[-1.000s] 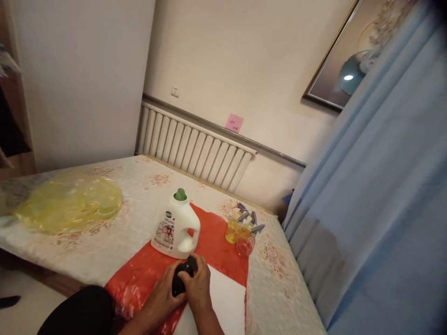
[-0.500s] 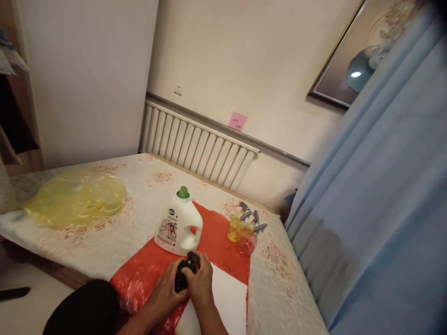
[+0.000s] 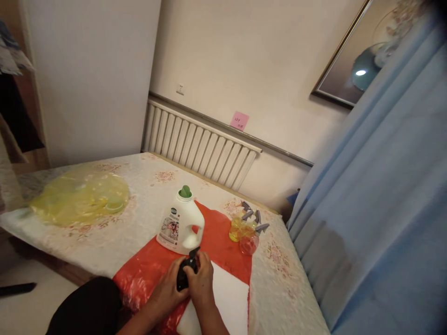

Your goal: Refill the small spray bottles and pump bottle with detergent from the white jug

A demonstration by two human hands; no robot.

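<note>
Both my hands close around a small black object (image 3: 183, 273) that looks like a spray head, held just above a red plastic sheet (image 3: 216, 239) near the table's front edge. My left hand (image 3: 167, 291) grips it from the left, and my right hand (image 3: 201, 281) wraps it from the right. Just beyond my hands stands a white detergent jug (image 3: 180, 228) with a green cap. To the right of the jug sit small yellow and pink spray bottles (image 3: 244, 232) with grey triggers. A white sheet (image 3: 226, 302) lies under my right forearm.
A yellow plastic bag (image 3: 80, 197) lies at the table's far left on the floral tablecloth (image 3: 139, 195). A white radiator (image 3: 199, 146) runs along the wall behind. A blue curtain (image 3: 377, 209) hangs close on the right. My dark-clothed knee (image 3: 84, 307) is at the lower left.
My hands keep hold of the black object, shifting it slightly; a thin dark part now sticks up from it. The view has drifted a little, so everything sits slightly further right.
</note>
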